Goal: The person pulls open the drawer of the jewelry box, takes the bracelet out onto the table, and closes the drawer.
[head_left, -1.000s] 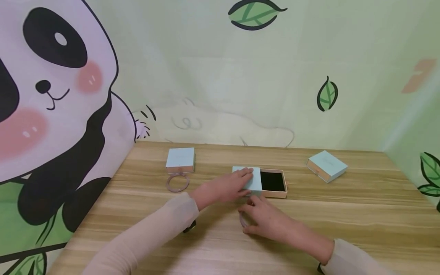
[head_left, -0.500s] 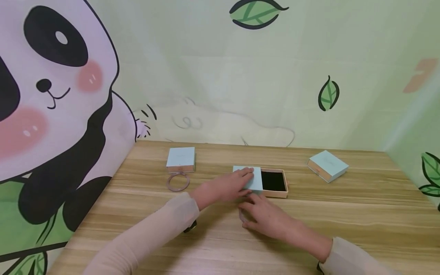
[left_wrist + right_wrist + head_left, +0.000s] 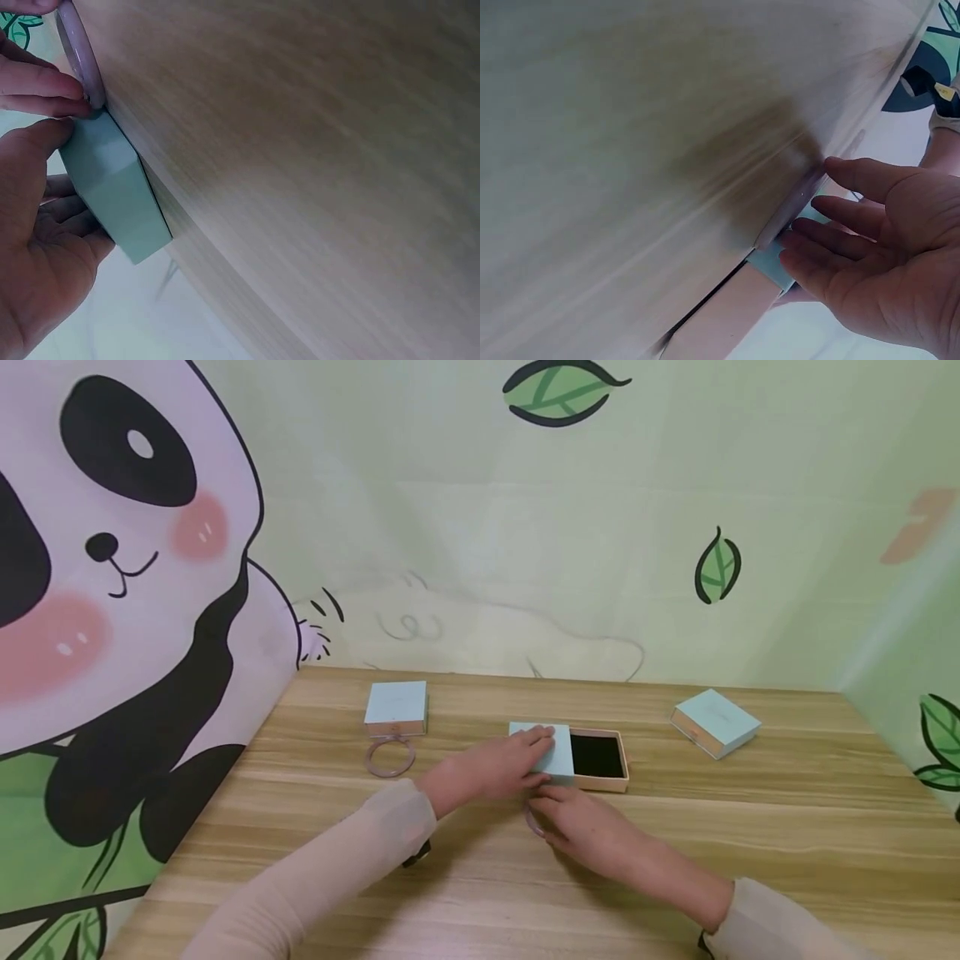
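Observation:
My left hand lies across the light blue sleeve of a slide-out jewelry box, holding it with fingers over the top and thumb on the near side. The box's pale pink drawer is pulled out to the right, showing a black lining. Just in front of the box, my right hand has fingers and thumb about a lilac bangle. Part of the bangle is hidden under that hand. From the left wrist, the bangle appears edge-on, its end close by the box sleeve.
A closed light blue box stands at the back left, with another lilac bangle lying before it. A third blue box sits turned at the back right. Behind the wooden table hangs a panda-printed backdrop.
The right hand has shifted slightly away from me, toward the box, and its thumb has come closer to the fingers. The bangle has moved a little with it. The left hand stays put.

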A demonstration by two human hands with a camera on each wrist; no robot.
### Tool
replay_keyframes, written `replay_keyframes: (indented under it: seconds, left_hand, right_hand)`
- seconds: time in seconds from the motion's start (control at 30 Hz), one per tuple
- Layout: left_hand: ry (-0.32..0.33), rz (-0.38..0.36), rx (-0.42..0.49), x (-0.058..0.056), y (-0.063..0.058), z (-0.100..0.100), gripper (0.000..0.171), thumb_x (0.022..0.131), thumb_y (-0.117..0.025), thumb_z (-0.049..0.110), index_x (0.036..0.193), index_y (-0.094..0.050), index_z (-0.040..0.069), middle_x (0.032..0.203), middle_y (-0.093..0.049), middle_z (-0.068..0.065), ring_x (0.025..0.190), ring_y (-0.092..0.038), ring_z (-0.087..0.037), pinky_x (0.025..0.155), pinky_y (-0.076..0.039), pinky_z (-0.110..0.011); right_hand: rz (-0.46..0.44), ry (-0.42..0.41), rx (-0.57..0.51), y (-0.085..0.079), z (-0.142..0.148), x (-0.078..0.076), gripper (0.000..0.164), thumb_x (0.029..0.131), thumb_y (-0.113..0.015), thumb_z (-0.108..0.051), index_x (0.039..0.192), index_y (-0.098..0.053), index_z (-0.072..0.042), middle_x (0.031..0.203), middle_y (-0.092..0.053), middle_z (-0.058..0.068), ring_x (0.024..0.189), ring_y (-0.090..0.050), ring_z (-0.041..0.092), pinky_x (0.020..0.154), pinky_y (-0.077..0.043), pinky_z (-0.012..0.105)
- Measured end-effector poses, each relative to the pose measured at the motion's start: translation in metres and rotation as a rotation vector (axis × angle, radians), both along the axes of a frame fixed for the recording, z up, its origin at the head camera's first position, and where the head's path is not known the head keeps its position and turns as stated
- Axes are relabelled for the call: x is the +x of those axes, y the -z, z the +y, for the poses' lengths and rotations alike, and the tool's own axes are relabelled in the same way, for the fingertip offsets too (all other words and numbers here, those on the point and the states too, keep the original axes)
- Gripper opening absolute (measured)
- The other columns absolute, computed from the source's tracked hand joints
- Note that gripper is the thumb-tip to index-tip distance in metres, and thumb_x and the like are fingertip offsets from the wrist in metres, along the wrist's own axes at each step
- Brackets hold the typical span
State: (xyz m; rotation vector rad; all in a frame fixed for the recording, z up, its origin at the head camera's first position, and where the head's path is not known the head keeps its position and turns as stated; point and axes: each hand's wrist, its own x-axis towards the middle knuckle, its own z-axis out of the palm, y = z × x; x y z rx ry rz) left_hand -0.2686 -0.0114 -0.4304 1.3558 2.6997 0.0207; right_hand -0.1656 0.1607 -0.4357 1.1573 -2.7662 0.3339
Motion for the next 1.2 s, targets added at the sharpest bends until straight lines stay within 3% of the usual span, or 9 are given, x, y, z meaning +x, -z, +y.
replay_keyframes:
  seconds: [0.27, 0.37, 0.5, 0.6, 0.7, 0.83, 0.97, 1.07, 1.2]
  left_hand:
    - [-0.013, 0.023, -0.009, 0.000, -0.001, 0.003, 0.060, 0.108, -0.050, 0.037, 0.154, -0.036, 0.002, 0.165, -0.029, -0.012, 0.150, -0.033, -0.026, 0.118, -0.035, -0.035]
    - [-0.028, 0.014, -0.009, -0.001, -0.001, 0.003, 0.061, 0.108, -0.049, 0.038, 0.155, -0.035, 0.002, 0.165, -0.028, -0.012, 0.150, -0.033, -0.026, 0.119, -0.034, -0.035]
    - [-0.039, -0.003, -0.007, -0.002, 0.001, 0.003, 0.062, 0.108, -0.049, 0.039, 0.156, -0.034, 0.003, 0.166, -0.027, -0.012, 0.151, -0.031, -0.026, 0.120, -0.032, -0.036]
    - [-0.036, -0.006, -0.006, -0.001, 0.001, 0.003, 0.062, 0.108, -0.049, 0.038, 0.156, -0.034, 0.002, 0.166, -0.027, -0.012, 0.151, -0.031, -0.026, 0.120, -0.031, -0.036]
    - [-0.029, -0.001, -0.005, 0.000, 0.001, 0.002, 0.061, 0.108, -0.050, 0.038, 0.155, -0.035, 0.002, 0.165, -0.028, -0.013, 0.150, -0.032, -0.027, 0.120, -0.032, -0.036]
    - [-0.023, 0.002, 0.000, 0.000, 0.001, 0.002, 0.061, 0.108, -0.049, 0.038, 0.155, -0.035, 0.002, 0.165, -0.028, -0.013, 0.150, -0.033, -0.027, 0.120, -0.032, -0.036]
    - [-0.019, -0.002, 0.005, 0.001, 0.001, 0.002, 0.062, 0.108, -0.048, 0.039, 0.155, -0.035, 0.002, 0.165, -0.028, -0.013, 0.150, -0.033, -0.027, 0.119, -0.033, -0.036]
    - [-0.018, -0.006, 0.008, 0.001, 0.002, 0.001, 0.061, 0.108, -0.048, 0.039, 0.155, -0.034, 0.002, 0.165, -0.028, -0.013, 0.150, -0.033, -0.027, 0.120, -0.032, -0.036]
    - [-0.020, -0.004, 0.006, 0.001, 0.001, 0.001, 0.061, 0.108, -0.048, 0.039, 0.155, -0.034, 0.002, 0.165, -0.028, -0.013, 0.150, -0.033, -0.028, 0.120, -0.033, -0.037]
  right_hand:
    - [-0.055, 0.054, -0.045, -0.021, 0.026, -0.009, 0.028, 0.092, -0.073, -0.004, 0.119, -0.069, 0.003, 0.121, -0.068, 0.014, 0.113, -0.065, 0.031, 0.092, -0.056, 0.044]
    - [-0.092, 0.138, -0.075, -0.033, 0.040, -0.018, 0.021, 0.094, -0.069, -0.002, 0.114, -0.070, 0.004, 0.114, -0.070, 0.015, 0.109, -0.067, 0.033, 0.088, -0.057, 0.044]
    - [-0.177, 0.275, -0.100, -0.040, 0.060, -0.032, 0.022, 0.096, -0.064, -0.001, 0.116, -0.068, 0.007, 0.111, -0.072, 0.019, 0.087, -0.067, 0.026, 0.074, -0.057, 0.040]
    - [-0.163, 0.345, -0.082, -0.040, 0.077, -0.040, 0.023, 0.095, -0.064, -0.002, 0.115, -0.069, 0.008, 0.109, -0.073, 0.021, 0.082, -0.069, 0.027, 0.070, -0.057, 0.039]
    - [-0.129, 0.384, -0.049, -0.036, 0.090, -0.045, 0.022, 0.092, -0.065, -0.002, 0.111, -0.070, 0.009, 0.107, -0.073, 0.023, 0.090, -0.072, 0.037, 0.073, -0.060, 0.046]
    - [-0.184, 0.411, 0.001, -0.028, 0.098, -0.051, 0.025, 0.092, -0.063, -0.002, 0.112, -0.069, 0.012, 0.108, -0.072, 0.026, 0.096, -0.071, 0.041, 0.079, -0.059, 0.050]
    - [-0.188, 0.413, 0.038, -0.020, 0.098, -0.055, 0.021, 0.094, -0.063, -0.004, 0.108, -0.071, 0.010, 0.095, -0.073, 0.019, 0.082, -0.070, 0.029, 0.071, -0.059, 0.042]
    - [-0.148, 0.411, 0.039, -0.015, 0.095, -0.057, 0.012, 0.093, -0.063, -0.003, 0.094, -0.072, 0.004, 0.073, -0.064, 0.006, 0.064, -0.055, 0.017, 0.059, -0.048, 0.032]
    - [-0.126, 0.420, 0.024, -0.012, 0.092, -0.060, 0.011, 0.092, -0.062, -0.001, 0.083, -0.068, -0.001, 0.065, -0.053, 0.000, 0.061, -0.045, 0.014, 0.057, -0.043, 0.031]
